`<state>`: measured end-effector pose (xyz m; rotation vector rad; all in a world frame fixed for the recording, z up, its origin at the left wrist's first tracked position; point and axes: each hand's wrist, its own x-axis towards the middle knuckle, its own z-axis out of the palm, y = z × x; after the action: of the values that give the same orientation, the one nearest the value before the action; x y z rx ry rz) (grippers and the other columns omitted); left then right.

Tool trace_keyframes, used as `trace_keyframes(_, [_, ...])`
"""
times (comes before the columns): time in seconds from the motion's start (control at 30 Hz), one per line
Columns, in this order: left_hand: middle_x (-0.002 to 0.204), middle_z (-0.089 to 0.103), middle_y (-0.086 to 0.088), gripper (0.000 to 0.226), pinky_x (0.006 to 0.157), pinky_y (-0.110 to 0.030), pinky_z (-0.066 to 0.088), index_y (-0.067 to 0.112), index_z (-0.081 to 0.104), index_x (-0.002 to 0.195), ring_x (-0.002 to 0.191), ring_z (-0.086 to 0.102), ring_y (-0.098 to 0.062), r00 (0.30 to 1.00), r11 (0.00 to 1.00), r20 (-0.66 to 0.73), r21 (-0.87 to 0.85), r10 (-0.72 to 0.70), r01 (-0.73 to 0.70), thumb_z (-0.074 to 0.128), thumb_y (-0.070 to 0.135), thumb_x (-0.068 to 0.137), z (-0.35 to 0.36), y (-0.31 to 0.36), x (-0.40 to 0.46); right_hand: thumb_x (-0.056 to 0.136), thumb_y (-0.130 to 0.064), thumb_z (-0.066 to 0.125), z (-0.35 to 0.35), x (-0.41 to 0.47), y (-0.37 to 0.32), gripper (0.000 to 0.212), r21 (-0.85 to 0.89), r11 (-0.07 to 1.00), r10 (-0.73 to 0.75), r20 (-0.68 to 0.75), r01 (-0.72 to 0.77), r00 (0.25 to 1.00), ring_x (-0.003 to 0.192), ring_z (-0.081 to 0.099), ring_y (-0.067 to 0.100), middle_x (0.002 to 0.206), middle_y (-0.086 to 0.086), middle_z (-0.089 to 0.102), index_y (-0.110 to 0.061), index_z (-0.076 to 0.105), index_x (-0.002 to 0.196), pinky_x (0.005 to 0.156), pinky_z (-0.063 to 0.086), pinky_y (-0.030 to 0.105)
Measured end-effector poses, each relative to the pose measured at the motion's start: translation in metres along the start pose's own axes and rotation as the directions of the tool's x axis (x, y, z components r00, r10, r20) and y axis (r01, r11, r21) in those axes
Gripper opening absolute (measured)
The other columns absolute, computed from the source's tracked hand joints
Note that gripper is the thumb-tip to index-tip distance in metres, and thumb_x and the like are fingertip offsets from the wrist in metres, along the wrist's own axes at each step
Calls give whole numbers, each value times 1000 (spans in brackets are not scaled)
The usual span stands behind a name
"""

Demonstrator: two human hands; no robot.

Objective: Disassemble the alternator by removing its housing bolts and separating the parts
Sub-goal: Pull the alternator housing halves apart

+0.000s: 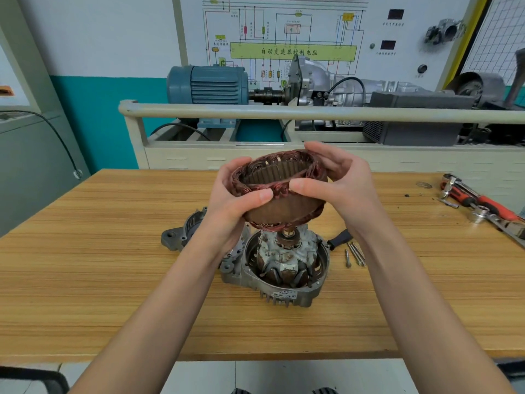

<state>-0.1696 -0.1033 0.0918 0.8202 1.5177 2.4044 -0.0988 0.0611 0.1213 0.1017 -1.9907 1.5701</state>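
A brown stator ring (279,209) with copper windings hangs in the air above the table's middle. My left hand (233,206) grips its left side and my right hand (338,177) grips its right side, thumbs on the near rim. Directly below stands the grey alternator housing half (306,294) with the rotor (284,260) upright inside it. The other housing cover (181,231) lies on the table to the left, partly hidden by my left wrist. Several long housing bolts (354,254) lie right of the housing.
A black tool handle (341,239) lies beside the bolts. Red-handled wrenches and a socket (480,207) sit at the wooden table's (99,265) right edge. Behind the table stands a training bench with a blue motor (207,85) and a gearbox.
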Motion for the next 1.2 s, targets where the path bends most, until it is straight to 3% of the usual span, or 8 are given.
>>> trace_keyframes(0.2, [120, 51, -21, 124, 66, -35, 57, 7, 45, 123, 103, 53, -33, 994, 956, -86, -292, -62, 34, 97, 42, 16, 0, 5, -2, 59, -61, 73, 17, 21, -15, 86, -50, 999, -3, 120, 9, 993, 110, 56, -4, 120, -10, 62, -17, 55, 131, 92, 50, 18])
trace_keyframes(0.37, [97, 67, -11, 70, 79, -38, 57, 17, 77, 84, 97, 60, -28, 995, 916, -32, -394, -95, 75, 97, 42, 21, -20, 5, -6, 75, -55, 59, 4, 5, 11, 49, -103, 994, 51, 143, -36, 988, 104, 60, -7, 112, -20, 68, -29, 63, 117, 81, 48, 10])
trace_keyframes(0.57, [123, 59, -17, 103, 109, -62, 32, 15, 61, 111, 128, 49, -41, 977, 887, -115, -447, -180, 111, 96, 45, 18, -32, -2, -8, 78, -49, 64, 12, -21, 44, 16, -381, 924, 113, 321, 19, 940, 110, 51, -9, 105, -26, 63, -43, 66, 92, 97, 35, 25])
trace_keyframes(0.7, [138, 52, -20, 109, 105, -65, 36, 16, 59, 119, 126, 52, -40, 964, 857, -140, -500, -226, 128, 96, 43, 20, -36, -8, -12, 82, -38, 68, 16, -24, 49, 11, -461, 887, 96, 266, 39, 959, 97, 52, 6, 97, -9, 64, -48, 63, 81, 85, 39, 30])
trace_keyframes(0.83, [134, 56, -21, 112, 100, -67, 39, 16, 58, 122, 121, 55, -43, 950, 812, -157, -568, -269, 136, 97, 42, 20, -35, -15, -15, 72, -41, 75, 15, -28, 49, 10, -450, 892, 40, 158, 36, 987, 82, 52, -3, 85, -12, 64, -35, 70, 79, 71, 38, 16])
trace_keyframes(1.0, [135, 55, -21, 123, 98, -68, 40, 16, 52, 134, 122, 53, -45, 936, 772, -150, -615, -318, 164, 97, 40, 21, -30, -26, -20, 77, -31, 75, 18, -29, 48, 22, -520, 842, -68, 165, 145, 984, 87, 56, 16, 82, -3, 68, -10, 74, 82, 83, 43, 37])
trace_keyframes(1.13, [135, 55, -22, 120, 98, -67, 41, 14, 53, 132, 121, 54, -44, 933, 750, -146, -642, -328, 163, 98, 38, 23, -29, -33, -22, 78, -22, 76, 15, -26, 50, 4, -470, 873, -47, 184, 130, 982, 89, 59, 12, 81, -14, 65, -18, 74, 80, 86, 45, 38])
trace_keyframes(1.2, [134, 55, -22, 119, 96, -69, 42, 15, 54, 131, 120, 54, -45, 934, 740, -145, -654, -326, 157, 97, 39, 23, -32, -35, -21, 78, -19, 76, 14, -24, 49, 13, -454, 881, -42, 212, 137, 976, 89, 58, 4, 80, -20, 64, -30, 70, 76, 86, 45, 33])
